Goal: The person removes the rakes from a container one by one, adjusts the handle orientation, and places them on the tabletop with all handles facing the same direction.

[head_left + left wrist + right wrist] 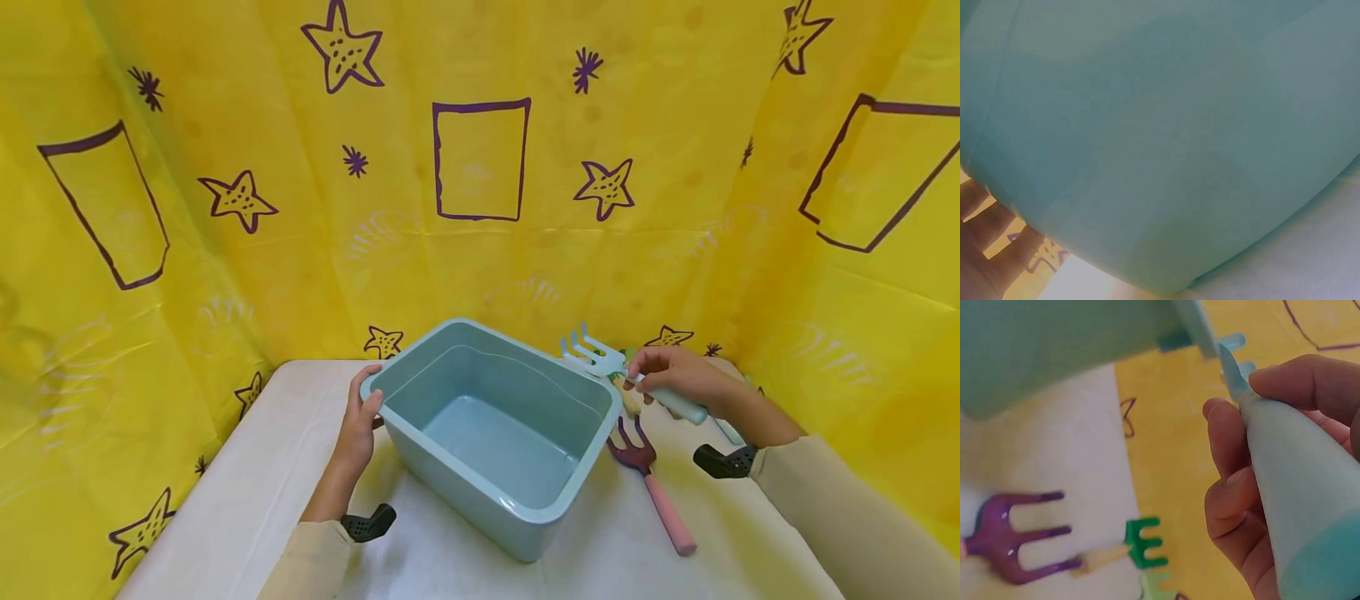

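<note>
My left hand [356, 433] grips the left corner of a pale blue plastic tub [450, 486], with the thumb over its rim. Nothing lies inside the tub, which fills most of the left wrist view. A light blue garden hand fork [597, 361] is held in my right hand [678, 375], thumb and fingers pinching the handle near its neck. Its tines point left, just beyond the tub's far right rim. Under that hand lies a purple hand fork [634, 455] with a pink handle, beside the tub's right side.
A small green rake [1141, 544] with a cream handle lies past the purple fork, near a light green toothed tool [1157, 584]. The white-covered table [292, 467] ends against a yellow curtain [480, 267] with purple drawings.
</note>
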A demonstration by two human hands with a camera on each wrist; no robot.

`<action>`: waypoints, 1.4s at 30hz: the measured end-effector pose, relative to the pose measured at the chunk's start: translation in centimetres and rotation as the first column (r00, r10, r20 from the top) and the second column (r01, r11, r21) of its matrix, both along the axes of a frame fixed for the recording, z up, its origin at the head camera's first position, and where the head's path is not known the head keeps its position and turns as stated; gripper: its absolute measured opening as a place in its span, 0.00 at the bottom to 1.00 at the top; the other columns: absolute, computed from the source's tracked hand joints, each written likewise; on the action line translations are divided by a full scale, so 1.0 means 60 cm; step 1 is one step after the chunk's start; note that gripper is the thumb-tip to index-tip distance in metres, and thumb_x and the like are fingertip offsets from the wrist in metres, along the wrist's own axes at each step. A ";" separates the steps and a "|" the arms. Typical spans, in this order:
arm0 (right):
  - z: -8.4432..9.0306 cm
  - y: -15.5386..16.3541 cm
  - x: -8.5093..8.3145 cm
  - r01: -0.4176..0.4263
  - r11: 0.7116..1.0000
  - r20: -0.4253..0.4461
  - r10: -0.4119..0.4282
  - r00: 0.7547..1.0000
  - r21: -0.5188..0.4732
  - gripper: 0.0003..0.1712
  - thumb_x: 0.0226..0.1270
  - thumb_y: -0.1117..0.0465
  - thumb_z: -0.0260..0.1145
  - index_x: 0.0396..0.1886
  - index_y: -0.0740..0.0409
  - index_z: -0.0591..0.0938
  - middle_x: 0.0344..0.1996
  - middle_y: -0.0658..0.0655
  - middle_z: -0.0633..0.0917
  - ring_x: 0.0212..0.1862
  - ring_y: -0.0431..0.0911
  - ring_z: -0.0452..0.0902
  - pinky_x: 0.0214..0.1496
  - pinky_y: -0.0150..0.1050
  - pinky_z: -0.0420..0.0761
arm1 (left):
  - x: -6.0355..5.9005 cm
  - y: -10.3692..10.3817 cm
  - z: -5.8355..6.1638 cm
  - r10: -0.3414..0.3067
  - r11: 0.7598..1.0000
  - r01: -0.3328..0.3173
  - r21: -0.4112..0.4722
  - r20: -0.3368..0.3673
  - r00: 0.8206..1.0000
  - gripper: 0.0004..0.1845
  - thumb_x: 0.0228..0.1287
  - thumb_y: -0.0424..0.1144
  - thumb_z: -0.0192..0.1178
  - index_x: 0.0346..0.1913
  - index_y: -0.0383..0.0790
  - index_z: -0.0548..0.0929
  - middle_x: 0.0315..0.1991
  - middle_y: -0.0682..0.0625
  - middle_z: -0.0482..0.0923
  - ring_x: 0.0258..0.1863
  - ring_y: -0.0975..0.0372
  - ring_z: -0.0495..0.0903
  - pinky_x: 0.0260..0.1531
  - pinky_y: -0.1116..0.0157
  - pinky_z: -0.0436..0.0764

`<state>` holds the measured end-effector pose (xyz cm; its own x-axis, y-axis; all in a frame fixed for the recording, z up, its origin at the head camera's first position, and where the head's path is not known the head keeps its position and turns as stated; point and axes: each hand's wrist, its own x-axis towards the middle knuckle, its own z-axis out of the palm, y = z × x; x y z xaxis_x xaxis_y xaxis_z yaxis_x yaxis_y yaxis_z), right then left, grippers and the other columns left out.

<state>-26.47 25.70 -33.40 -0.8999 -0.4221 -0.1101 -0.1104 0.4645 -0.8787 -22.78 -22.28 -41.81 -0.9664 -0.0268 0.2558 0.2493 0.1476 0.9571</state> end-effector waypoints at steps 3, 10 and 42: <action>-0.016 0.018 0.008 0.019 1.000 -0.016 -0.019 1.000 -0.004 0.10 0.65 0.65 0.63 0.43 0.65 0.77 0.41 0.63 0.83 0.34 0.56 0.78 0.30 0.45 0.80 | -0.010 -0.006 -0.016 0.014 1.000 -0.014 0.006 -0.004 1.000 0.26 0.75 0.45 0.39 0.73 0.46 0.54 0.68 0.40 0.60 0.62 0.47 0.63 0.55 0.43 0.65; -0.048 0.062 0.024 0.036 0.997 -0.046 -0.038 0.998 -0.061 0.09 0.66 0.67 0.62 0.40 0.70 0.75 0.38 0.62 0.84 0.35 0.54 0.79 0.35 0.44 0.82 | 0.006 0.001 0.004 0.008 1.000 -0.008 0.006 -0.018 1.000 0.26 0.75 0.43 0.39 0.72 0.42 0.54 0.67 0.38 0.61 0.61 0.46 0.64 0.54 0.44 0.65; -0.198 0.205 0.133 0.237 0.971 -0.081 -0.235 0.969 0.017 0.06 0.67 0.70 0.59 0.36 0.72 0.73 0.33 0.60 0.84 0.32 0.43 0.78 0.32 0.37 0.77 | 0.008 0.011 0.016 -0.013 1.000 0.013 0.006 -0.024 1.000 0.26 0.75 0.41 0.38 0.72 0.41 0.53 0.67 0.37 0.60 0.61 0.45 0.63 0.54 0.44 0.64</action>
<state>-18.49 37.99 -45.31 -0.9799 -0.1946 -0.0444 -0.0621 0.5086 -0.8588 -22.27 -21.63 -40.87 -0.9602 -0.0155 0.2787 0.2740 0.1384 0.9517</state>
